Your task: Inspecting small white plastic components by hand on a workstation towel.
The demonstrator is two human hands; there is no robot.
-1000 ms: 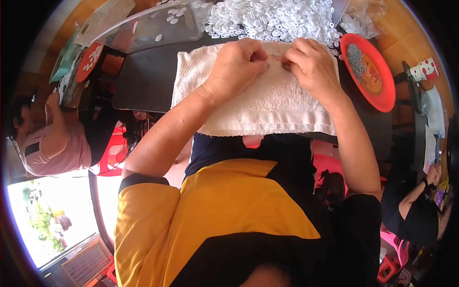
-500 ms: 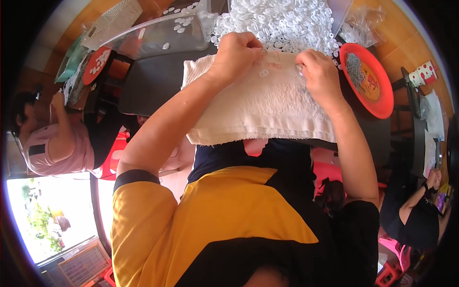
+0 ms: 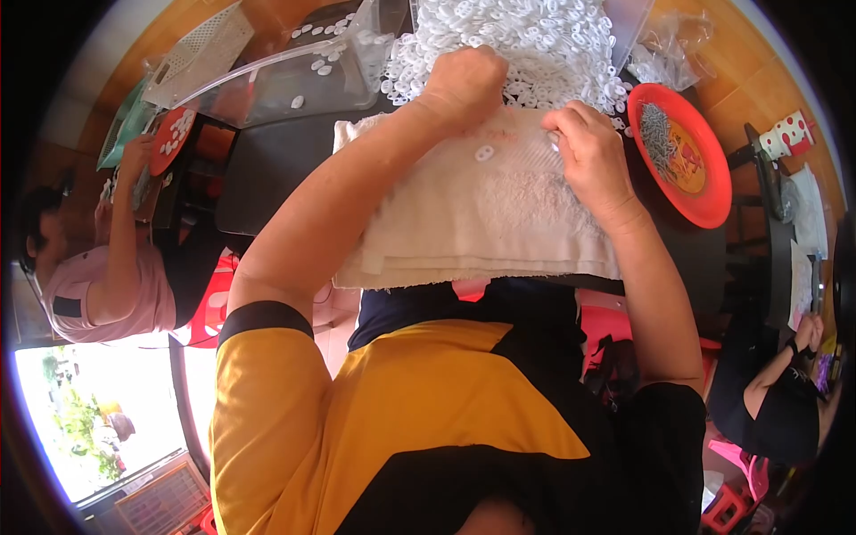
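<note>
The left hand (image 3: 467, 82) curls inward at the near edge of the white plastic pile (image 3: 557, 40), its fingertips hidden, so I cannot tell its grip. The right hand (image 3: 590, 159) pinches a small pale bit (image 3: 555, 143) above the towel (image 3: 481, 223), whose nap probably stops the loose white piece (image 3: 484, 153) lying there from sliding.

Towel (image 3: 499, 223) cream, faint reddish marks. Plastic pieces (image 3: 517, 27) glossy white. Dish (image 3: 716, 201) orange-red, yellow in middle. Table (image 3: 272, 169) black. Cup (image 3: 785, 136) white, red-dotted. Shirt (image 3: 428, 383) mustard-and-black blocks.
</note>
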